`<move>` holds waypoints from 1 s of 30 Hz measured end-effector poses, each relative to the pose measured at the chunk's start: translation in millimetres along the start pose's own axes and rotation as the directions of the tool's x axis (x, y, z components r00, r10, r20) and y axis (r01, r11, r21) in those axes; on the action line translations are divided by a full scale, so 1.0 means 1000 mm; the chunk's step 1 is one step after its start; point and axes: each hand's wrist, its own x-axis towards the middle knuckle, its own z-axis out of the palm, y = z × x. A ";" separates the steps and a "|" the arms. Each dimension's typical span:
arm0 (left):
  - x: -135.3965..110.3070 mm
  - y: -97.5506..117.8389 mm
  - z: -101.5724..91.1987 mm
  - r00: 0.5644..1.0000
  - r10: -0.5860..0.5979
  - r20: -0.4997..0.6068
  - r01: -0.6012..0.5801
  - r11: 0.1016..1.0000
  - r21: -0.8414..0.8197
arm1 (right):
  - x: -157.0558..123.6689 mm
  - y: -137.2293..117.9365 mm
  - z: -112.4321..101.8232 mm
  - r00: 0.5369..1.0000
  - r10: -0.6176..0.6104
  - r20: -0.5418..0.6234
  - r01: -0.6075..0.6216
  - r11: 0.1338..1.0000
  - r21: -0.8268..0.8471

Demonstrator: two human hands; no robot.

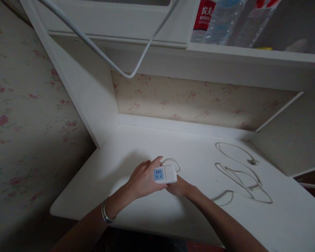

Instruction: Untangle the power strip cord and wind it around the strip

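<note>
Above the white desk, a small white power strip [170,174] with a blue socket face is gripped in my left hand [143,178]. A bracelet [105,211] circles my left wrist. My right hand [177,186] is at the strip's lower right side, its fingers hidden behind the strip and my left hand. From the strip, a short loop of white cord [176,161] curves up beside my left fingertips. More of the thin cord [238,179] lies in loose loops on the right of the desk, with a plug [252,162] at its far end.
The white desk [94,189] has a rounded left corner and a raised back edge. Overhead, a shelf [252,51] holds clear plastic bottles [223,21] with red labels. A thick white cable [94,47] hangs down in front of the cabinet. Flowered wallpaper [15,140] covers the left wall.
</note>
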 end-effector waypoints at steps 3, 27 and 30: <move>0.006 -0.011 -0.001 0.997 -0.010 -0.075 0.017 0.996 0.090 | -0.023 0.005 -0.001 0.990 0.075 0.120 -0.057 0.987 -0.149; -0.004 0.055 -0.002 0.924 0.339 0.176 -0.362 0.924 0.120 | -0.012 -0.006 -0.090 0.998 0.048 0.028 -0.055 0.929 0.365; -0.002 0.056 -0.008 0.966 0.251 0.059 -0.255 0.965 0.069 | -0.019 0.001 -0.072 0.999 0.039 -0.039 -0.021 0.923 0.385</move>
